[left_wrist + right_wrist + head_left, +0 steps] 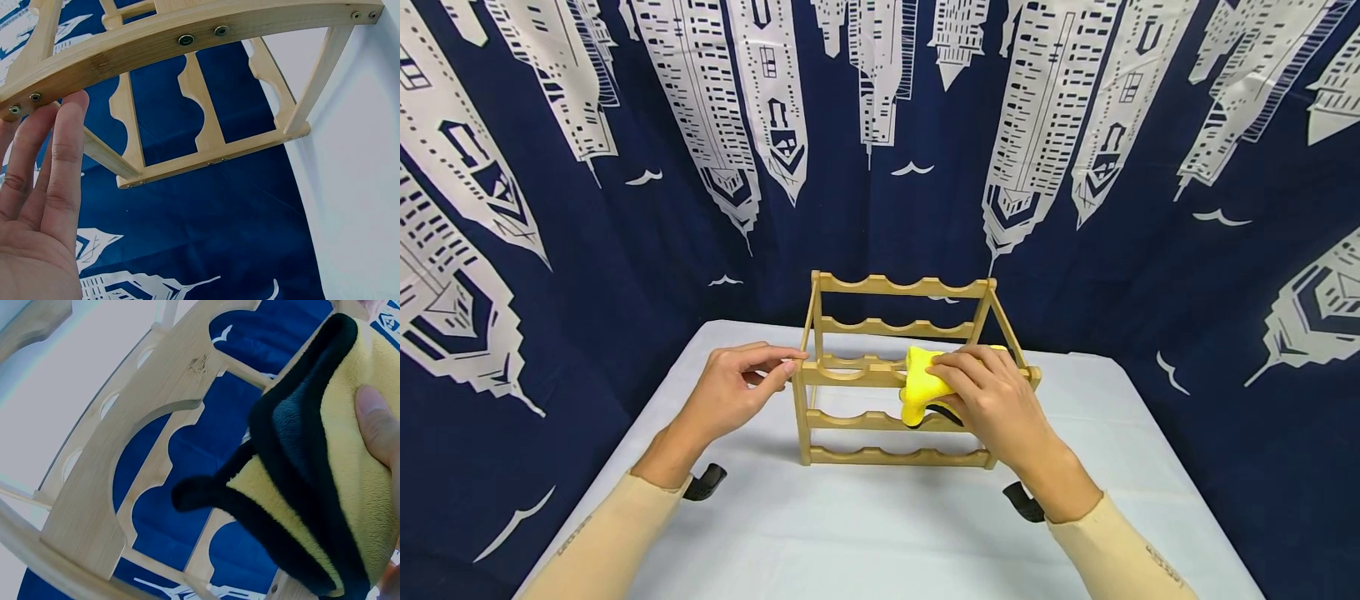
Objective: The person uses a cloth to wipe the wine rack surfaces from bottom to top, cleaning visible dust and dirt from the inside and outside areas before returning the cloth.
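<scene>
A light wooden rack (867, 420) with scalloped crossbars stands upright on the white table. At its top left front corner, my left hand (733, 387) pinches the frame between thumb and fingers; the left wrist view has the fingertips (76, 100) against the screwed side rail (137, 55). My right hand (992, 400) grips a folded yellow cloth (922, 385) with dark edging over the right part of the top front crossbar. In the right wrist view the thumb (377, 422) presses into the cloth's yellow pile, and a dark blue-grey underside shows in its fold.
The white tablecloth (865, 542) covers the table around the rack. Behind hangs a navy curtain (865, 217) printed with white buildings and birds. Black curved pieces (706, 482) sit by both wrists.
</scene>
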Demonstrator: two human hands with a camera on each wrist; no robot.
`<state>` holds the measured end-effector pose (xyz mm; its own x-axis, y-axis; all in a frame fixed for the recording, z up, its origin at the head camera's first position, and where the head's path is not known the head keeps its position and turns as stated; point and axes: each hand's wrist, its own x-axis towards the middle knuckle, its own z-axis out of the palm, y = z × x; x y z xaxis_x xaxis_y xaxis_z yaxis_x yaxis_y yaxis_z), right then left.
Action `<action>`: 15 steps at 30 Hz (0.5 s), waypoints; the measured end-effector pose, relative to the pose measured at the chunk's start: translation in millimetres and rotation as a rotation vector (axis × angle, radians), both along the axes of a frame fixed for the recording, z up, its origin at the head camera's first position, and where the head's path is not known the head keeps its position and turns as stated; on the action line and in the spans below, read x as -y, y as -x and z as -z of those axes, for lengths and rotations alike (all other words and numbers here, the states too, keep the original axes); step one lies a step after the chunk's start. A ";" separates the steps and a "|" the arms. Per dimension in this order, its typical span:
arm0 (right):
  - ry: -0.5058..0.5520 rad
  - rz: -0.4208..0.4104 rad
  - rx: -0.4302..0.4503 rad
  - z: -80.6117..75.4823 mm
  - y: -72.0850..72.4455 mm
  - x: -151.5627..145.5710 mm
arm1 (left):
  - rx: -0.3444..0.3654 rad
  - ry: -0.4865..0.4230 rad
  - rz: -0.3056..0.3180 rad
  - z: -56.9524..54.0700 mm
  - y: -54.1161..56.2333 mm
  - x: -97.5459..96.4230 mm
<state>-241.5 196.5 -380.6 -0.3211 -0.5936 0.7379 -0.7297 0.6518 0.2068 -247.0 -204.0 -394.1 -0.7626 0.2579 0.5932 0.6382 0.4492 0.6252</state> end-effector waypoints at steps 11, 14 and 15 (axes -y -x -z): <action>0.097 0.025 0.051 -2.5 -5.2 -30.2 | -0.002 0.007 -0.009 -0.7 -0.2 -0.1; 0.082 0.065 0.084 -4.6 -7.2 -35.7 | 0.005 -0.002 -0.003 0.7 -0.4 -0.4; 0.075 0.081 0.092 -5.4 -7.6 -37.3 | 0.006 -0.004 -0.001 1.2 -0.1 -0.4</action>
